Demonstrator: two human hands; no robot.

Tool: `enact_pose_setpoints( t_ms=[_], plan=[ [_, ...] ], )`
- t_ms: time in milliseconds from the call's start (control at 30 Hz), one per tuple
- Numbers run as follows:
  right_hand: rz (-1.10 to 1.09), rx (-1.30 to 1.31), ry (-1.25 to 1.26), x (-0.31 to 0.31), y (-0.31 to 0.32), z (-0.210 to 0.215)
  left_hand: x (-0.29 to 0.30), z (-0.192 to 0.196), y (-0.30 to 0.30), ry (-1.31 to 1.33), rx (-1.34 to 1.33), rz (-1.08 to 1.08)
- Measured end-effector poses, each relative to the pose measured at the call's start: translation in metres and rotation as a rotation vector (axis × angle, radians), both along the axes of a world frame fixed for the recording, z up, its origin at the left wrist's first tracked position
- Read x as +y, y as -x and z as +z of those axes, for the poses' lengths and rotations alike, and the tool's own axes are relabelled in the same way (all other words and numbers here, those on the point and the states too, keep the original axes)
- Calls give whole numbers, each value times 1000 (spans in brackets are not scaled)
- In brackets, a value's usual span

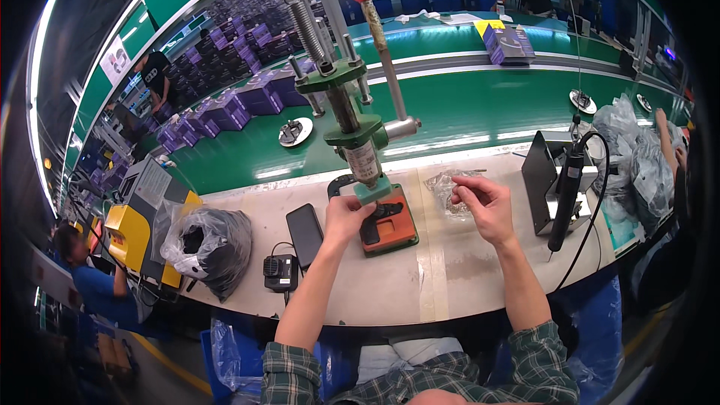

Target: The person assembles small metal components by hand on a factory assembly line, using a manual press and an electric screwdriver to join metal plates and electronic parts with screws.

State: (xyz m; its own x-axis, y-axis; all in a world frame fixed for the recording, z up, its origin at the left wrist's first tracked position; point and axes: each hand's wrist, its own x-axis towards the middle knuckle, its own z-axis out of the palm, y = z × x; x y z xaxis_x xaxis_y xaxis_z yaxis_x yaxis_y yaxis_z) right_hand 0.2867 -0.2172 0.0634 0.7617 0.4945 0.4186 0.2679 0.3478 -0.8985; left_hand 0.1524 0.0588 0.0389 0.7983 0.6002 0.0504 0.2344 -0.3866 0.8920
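Note:
A green hand-operated press (352, 135) with a red-knobbed lever (386, 60) stands before me. Under its ram sits an orange fixture block (401, 226) on a green base. My left hand (346, 219) is closed at the fixture's left side, its fingertips on a small black part (387, 210) lying there. To the right of the press, my right hand (487, 208) is raised in a pinch; whatever lies between thumb and forefinger is too small to tell. Just behind those fingertips rests a clear plastic bag (448, 193) with small contents.
Left of the press lie a black phone (304, 234), a small black box with a cable (280, 272) and a bag of black parts (208, 247). An electric screwdriver (570, 187) hangs at right by a metal stand (541, 184). Behind runs a green conveyor (465, 109); people work nearby.

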Motion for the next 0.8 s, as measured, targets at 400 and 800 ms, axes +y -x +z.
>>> enact_pose_setpoints(
  t_ms=[400,800],
  plan=[
    [0,58,-54,2,-6,-9,-18,7,8,-187,-156,-41],
    [62,70,-23,4,-1,-7,-26,-3,27,-907,-298,-277]
  ],
)
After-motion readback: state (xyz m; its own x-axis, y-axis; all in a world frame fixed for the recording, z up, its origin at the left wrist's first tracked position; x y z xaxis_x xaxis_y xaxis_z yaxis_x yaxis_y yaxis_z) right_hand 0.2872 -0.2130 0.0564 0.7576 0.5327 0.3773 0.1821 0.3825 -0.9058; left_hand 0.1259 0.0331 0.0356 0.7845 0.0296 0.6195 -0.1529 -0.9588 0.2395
